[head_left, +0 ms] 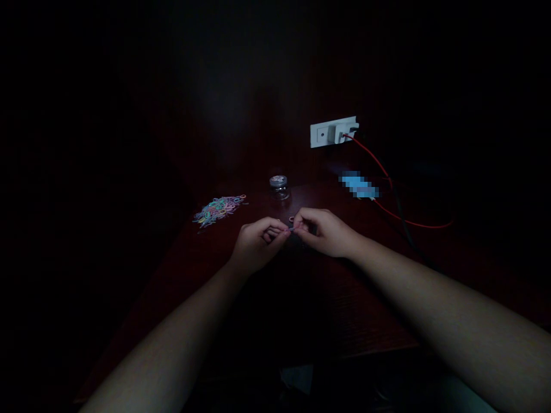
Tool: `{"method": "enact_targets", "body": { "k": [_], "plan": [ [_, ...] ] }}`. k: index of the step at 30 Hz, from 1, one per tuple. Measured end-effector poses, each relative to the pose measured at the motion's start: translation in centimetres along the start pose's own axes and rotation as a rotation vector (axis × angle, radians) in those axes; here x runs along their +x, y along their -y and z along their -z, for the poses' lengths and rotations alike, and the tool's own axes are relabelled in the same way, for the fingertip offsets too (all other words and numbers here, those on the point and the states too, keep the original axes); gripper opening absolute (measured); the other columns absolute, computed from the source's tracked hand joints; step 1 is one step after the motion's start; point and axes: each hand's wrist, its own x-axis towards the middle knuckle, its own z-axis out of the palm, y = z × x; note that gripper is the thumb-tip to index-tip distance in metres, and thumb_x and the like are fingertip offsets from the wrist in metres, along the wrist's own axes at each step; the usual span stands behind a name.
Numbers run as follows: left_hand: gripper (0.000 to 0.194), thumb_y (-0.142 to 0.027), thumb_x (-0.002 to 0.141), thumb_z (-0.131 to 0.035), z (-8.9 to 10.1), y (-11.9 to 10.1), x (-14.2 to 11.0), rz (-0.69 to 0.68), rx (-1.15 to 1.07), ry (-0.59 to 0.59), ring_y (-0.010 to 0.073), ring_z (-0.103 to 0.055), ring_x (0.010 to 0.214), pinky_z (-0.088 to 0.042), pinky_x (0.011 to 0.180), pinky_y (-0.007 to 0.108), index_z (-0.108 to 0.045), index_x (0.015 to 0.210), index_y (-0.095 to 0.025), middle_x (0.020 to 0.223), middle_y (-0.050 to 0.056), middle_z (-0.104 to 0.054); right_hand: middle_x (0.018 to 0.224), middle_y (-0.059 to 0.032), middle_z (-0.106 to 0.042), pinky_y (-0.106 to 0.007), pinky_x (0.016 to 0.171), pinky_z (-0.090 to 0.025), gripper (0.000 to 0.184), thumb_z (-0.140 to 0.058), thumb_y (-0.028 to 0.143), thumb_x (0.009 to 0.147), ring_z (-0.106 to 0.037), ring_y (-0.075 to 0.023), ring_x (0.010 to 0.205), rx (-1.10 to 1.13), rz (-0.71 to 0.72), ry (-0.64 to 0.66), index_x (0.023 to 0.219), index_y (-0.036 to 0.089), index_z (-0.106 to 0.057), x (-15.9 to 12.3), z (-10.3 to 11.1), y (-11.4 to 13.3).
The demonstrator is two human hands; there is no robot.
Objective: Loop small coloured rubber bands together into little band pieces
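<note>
My left hand (260, 241) and my right hand (325, 229) meet over the middle of the dark red table, both closed in a pinch. Between their fingertips runs a short, thin pale-purple hair tie (291, 229), held at both ends. Just behind the fingers a small pinkish loop (291, 219) shows, partly covered by my right hand. To the left lies a loose pile of small multicoloured hair ties (220, 210). A clear round jar (279, 188) with a lid on it stands upright beyond my hands.
On the back wall a white socket plate (321, 135) holds a plug with a red cable (372, 150). The cable loops over the right side of the table (344, 321) to a blurred blue device (359, 185). A dark cord runs there too. Surroundings are very dark.
</note>
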Motion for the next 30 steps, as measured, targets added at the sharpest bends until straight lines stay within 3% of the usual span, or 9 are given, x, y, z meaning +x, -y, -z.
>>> {"method": "enact_targets", "body": {
  "k": [10, 21, 24, 30],
  "plan": [
    [0.011, -0.026, 0.081, -0.066, 0.0, 0.2, 0.1, 0.082, -0.055, -0.006, 0.0096, -0.063, 0.058, -0.050, 0.052, 0.018, -0.070, 0.084, -0.016, 0.070, 0.001, -0.070, 0.073, -0.0009, -0.061, -0.022, 0.059, -0.036, 0.008, -0.053, 0.020, 0.086, -0.052, -0.0097, 0.063, -0.070, 0.025, 0.019, 0.084, 0.016, -0.060, 0.0, 0.2, -0.5],
    [0.013, -0.027, 0.084, -0.062, 0.2, 0.1, 0.2, 0.063, 0.013, 0.101, 0.0085, -0.058, 0.058, -0.044, 0.052, 0.018, -0.069, 0.081, -0.017, 0.068, 0.000, -0.068, 0.071, -0.0001, -0.055, -0.023, 0.061, -0.032, 0.012, -0.051, 0.018, 0.087, -0.047, -0.0103, 0.064, -0.144, 0.115, 0.093, 0.077, 0.015, -0.058, 0.3, 0.9, -0.5],
    [0.013, -0.027, 0.084, -0.061, 0.3, 0.3, 0.2, 0.084, 0.033, 0.134, 0.0087, -0.057, 0.057, -0.043, 0.052, 0.018, -0.068, 0.080, -0.017, 0.068, 0.000, -0.067, 0.070, -0.0006, -0.057, -0.024, 0.062, -0.031, 0.013, -0.051, 0.018, 0.086, -0.047, -0.0111, 0.065, -0.199, 0.090, 0.154, 0.076, 0.016, -0.058, 0.4, 1.0, -1.3],
    [0.016, -0.030, 0.083, -0.061, 0.5, 1.1, 0.3, 0.146, 0.032, 0.076, 0.0097, -0.057, 0.059, -0.043, 0.051, 0.019, -0.066, 0.078, -0.016, 0.069, 0.002, -0.067, 0.070, -0.0026, -0.062, -0.026, 0.061, -0.031, 0.015, -0.052, 0.021, 0.084, -0.050, -0.0124, 0.063, -0.373, -0.053, 0.259, 0.072, 0.017, -0.060, 0.3, 1.4, -3.3]
  ]
}}
